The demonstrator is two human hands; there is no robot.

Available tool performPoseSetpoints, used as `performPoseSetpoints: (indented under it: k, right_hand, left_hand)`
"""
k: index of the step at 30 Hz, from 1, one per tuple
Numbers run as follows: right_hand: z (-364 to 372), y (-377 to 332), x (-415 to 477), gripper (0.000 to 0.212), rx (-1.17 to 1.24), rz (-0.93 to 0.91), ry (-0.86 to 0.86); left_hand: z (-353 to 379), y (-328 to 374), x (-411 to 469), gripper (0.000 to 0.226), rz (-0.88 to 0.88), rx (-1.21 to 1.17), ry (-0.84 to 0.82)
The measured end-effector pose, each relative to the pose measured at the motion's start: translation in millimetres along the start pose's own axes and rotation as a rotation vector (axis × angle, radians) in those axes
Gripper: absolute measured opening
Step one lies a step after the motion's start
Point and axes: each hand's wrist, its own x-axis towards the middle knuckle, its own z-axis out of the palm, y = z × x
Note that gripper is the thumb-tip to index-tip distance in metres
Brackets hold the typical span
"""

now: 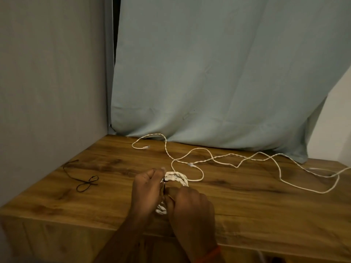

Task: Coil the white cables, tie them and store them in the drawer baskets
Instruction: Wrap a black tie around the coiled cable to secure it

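- Two hands are brought together over the coiled white cable, which lies on the counter near its front edge. Resting it there lets the counter take the weight and leaves both hands free for the knot.
- The left hand is held on the coil's left side with its fingers curled, and the upper end of a dark tie is pinched in them.
- The right hand is laid over the near part of the coil with its fingers curled tight. The tie's lower end appears to be pinched there, though the contact is partly hidden.
- The tie is run across the coil's windings between the two hands, so opposite pulls can be judged to cinch the loops and stop them springing apart.
- The step in hand is judged to be the tying. Storing is not yet begun, and no drawer basket is in view.
- A loose white cable is sprawled in open curves over the back and right of the counter, uncoiled; whether it is one cable or more cannot be told.
- A spare black tie is left well apart on the counter's left, within reach, presumably for that next coil.
- A blue cloth is hung behind the counter.
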Motion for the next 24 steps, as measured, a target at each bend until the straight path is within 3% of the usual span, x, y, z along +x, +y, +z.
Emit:
performPoseSetpoints:
  k: [3,7,12,19,21,24]
  right_hand:
    - [4.3,2.8,0.6,0.03,0.251,0.112,-0.071]
    - [3.3,4.3,4.4,0.027,0.633,0.212,-0.034]
    - [2.1,12.4,4.8,0.03,0.771,0.144,-0.075]
    - [-17.5,22.7,7.3,0.022,0.844,0.105,-0.214]
    - [-22.9,21.3,7.7,0.022,0.881,0.129,-0.205]
    - [-33.3,18.6,7.7,0.022,1.058,0.236,-0.224]
  left_hand:
    - [-4.3,-2.0,1.9,0.042,-0.013,-0.019,-0.024]
    - [-5.3,-1.1,0.2,0.041,0.066,0.059,-0.015]
    - [-1.8,-4.2,-3.8,0.05,0.259,0.243,0.031]
    - [3.5,-12.5,-8.4,0.035,0.401,0.321,0.074]
    - [3.7,-7.7,-9.8,0.026,0.457,0.318,0.06]
    - [1.3,-3.0,-11.1,0.033,0.572,0.374,0.008]
